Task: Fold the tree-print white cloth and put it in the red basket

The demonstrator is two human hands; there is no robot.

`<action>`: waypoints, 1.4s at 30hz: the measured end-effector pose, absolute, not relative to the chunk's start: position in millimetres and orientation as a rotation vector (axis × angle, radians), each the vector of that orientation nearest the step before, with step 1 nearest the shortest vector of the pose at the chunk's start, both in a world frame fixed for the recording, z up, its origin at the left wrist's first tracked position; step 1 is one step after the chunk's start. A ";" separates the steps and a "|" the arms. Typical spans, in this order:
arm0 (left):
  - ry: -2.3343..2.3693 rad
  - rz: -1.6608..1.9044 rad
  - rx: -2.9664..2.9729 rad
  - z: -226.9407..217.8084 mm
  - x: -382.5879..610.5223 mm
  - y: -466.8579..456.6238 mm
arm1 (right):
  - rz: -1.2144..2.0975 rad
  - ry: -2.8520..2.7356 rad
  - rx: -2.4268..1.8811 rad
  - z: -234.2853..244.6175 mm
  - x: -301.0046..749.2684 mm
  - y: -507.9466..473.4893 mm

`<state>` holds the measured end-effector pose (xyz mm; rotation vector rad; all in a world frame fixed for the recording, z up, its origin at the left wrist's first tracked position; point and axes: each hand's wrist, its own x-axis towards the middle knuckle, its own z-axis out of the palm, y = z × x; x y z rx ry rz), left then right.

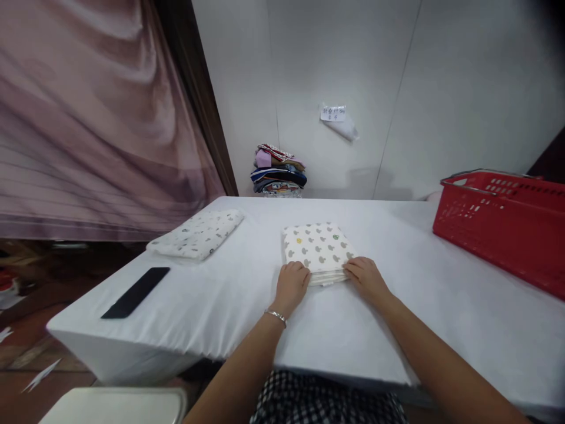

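Observation:
A folded white cloth [318, 244] with grey, yellow and green prints lies in layers on the white-covered table, squarely in front of me. My left hand [293, 282] grips its near left corner, fingers curled over the edge. At the near right corner, my right hand [364, 275] pinches the layers in the same way. Both thumbs are mostly hidden. The folded edges of several layers show between the hands. Farther left lies another folded white cloth [198, 234] with small dark prints, touched by neither hand.
On the table [229, 282], a black flat strip [136, 292] lies at the left. A red basket [503, 227] stands at the right. Folded fabrics [279, 172] are piled behind the far edge. A pink curtain [97, 118] hangs at left; a pale stool [119, 405] stands below.

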<state>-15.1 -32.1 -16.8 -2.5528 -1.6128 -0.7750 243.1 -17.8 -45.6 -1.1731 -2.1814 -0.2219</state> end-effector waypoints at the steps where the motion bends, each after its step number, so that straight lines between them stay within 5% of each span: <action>1: -1.607 -0.753 -2.556 -16.1 -15.6 -32.6 | -0.223 -2.178 -1.177 -45.9 244.2 -17.6; 42: -1.788 -1.048 -2.455 -25.8 -38.6 -48.4 | 0.079 -1.871 -1.417 -53.8 266.7 -24.9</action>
